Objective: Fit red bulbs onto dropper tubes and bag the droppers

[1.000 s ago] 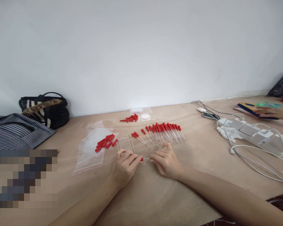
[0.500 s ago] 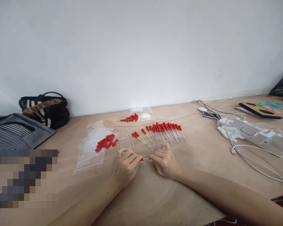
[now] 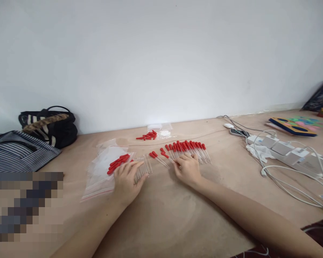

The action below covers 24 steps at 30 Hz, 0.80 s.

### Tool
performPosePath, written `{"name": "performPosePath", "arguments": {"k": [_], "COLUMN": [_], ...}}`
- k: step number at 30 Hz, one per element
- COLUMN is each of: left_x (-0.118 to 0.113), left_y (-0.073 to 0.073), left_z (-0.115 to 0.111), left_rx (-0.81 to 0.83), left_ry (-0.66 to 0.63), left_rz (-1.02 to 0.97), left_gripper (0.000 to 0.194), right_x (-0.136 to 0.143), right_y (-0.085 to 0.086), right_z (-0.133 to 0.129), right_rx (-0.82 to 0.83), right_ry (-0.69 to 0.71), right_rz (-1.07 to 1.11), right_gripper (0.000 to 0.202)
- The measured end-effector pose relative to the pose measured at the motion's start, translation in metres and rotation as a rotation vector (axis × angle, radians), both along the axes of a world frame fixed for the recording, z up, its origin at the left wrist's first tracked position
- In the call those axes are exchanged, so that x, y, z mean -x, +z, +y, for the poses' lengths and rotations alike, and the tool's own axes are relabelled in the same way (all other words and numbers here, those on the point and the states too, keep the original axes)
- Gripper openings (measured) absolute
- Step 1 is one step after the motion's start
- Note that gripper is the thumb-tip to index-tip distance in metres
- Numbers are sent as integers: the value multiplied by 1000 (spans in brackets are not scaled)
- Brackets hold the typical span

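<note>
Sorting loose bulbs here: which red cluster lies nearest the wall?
The far cluster, by a clear bag; the other cluster lies on plastic bags, close to the left hand.

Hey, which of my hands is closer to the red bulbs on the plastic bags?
Left. Your left hand is just beside the red bulbs; contact is unclear. Your right hand is well to their right, at the droppers.

Bench, left to right
Handbags, zip bags with bulbs on top, tubes, droppers, then plug adapters; behind the tubes, toward the wall, lies a second bulb cluster.
</note>
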State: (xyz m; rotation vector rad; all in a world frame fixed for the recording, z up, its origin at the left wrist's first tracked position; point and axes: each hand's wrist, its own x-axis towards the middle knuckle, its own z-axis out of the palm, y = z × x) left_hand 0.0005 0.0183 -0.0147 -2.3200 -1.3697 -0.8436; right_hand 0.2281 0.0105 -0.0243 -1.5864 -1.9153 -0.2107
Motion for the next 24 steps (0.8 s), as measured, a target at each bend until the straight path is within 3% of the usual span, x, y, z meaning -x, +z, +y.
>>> {"name": "performPosePath", "arguments": {"k": [6,9,16,20,24], "left_x": [24,31,33,32,33], "left_y": [5,5,3,2,-1], "left_z": [12,17,22,25,29], "left_rx": [33,90,135,92,52], "left_ry": [274,345,378,376,355], "left_rz": [50,70,103,132,146], "left_gripper": [19,18,17,19,20], "right_x": [36,42,40,58,80], "right_y": [7,7,9,14,20], "right_z": [31,39,40,39,42], "right_rx": [214,262,248,234,352], "right_ry": [-154,-193,-204,-130,-98], "right_rz": [-49,-49,-71,-63,-46], "right_gripper": [24,24,22,24,28]}}
